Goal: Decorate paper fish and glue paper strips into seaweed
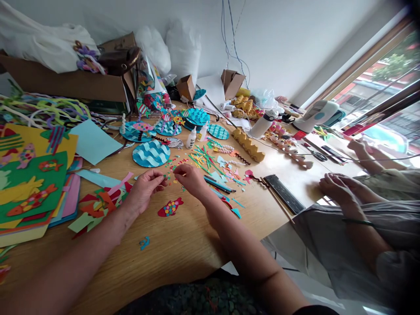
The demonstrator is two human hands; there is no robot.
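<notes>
My left hand (150, 186) hovers over the table with its thumb and fingertips pinched together; what it holds, if anything, is too small to make out. Close beside it on the right, my right hand (190, 178) has its fingers curled in a pinch too, its contents hidden. Small coloured paper dots (175, 162) are scattered just behind the fingertips. Below the hands lies a red paper fish (170, 207) covered with coloured dots. A small blue paper cutout (144, 243) rests nearer to me.
Paper scraps (98, 205) and stacked coloured sheets (36, 188) lie at left. Behind are blue wavy discs (151, 153), glue bottles (191, 138) and thin paper strips (205, 158). Pencils (219, 183) and a black case (284, 193) are at right, near another person's hands (341, 188).
</notes>
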